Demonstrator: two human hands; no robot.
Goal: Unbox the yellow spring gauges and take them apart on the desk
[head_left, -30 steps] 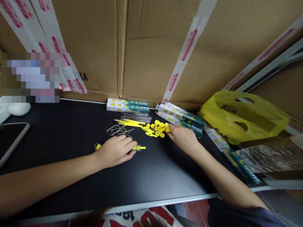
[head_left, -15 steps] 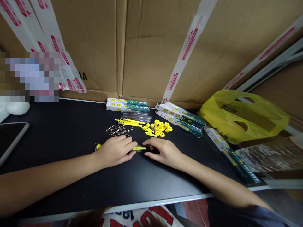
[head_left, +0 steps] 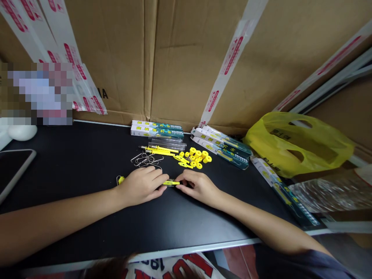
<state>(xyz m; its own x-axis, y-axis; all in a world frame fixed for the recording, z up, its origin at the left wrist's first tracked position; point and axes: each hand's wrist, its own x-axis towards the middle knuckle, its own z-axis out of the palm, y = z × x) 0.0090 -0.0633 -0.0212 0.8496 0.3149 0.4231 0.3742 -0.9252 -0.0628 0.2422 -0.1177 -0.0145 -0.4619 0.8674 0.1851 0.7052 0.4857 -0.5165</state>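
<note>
My left hand (head_left: 145, 183) is closed around a clear-tubed spring scale (head_left: 172, 183) lying level just above the black table. A yellow cap with a wire hook (head_left: 120, 179) sticks out past the palm on the left. At the right end, the thumb and fingers of my right hand (head_left: 199, 185) pinch the yellow tip; the exact contact is partly hidden by the fingers. Beyond my hands lie several bent wire hooks (head_left: 147, 159), yellow rods with springs (head_left: 159, 151), clear plastic tubes (head_left: 167, 144) and a cluster of yellow caps (head_left: 199, 155).
Printed narrow boxes stand at the back (head_left: 157, 129), back right (head_left: 222, 146) and right (head_left: 286, 193). A yellow plastic bag (head_left: 299, 147) and a clear bottle (head_left: 328, 190) are at the right. A phone (head_left: 14, 170) lies left. Cardboard (head_left: 186, 58) walls the back.
My right hand has moved slightly left, and its thumb and fingers have closed on the yellow tip. My left hand keeps its hold in the same place.
</note>
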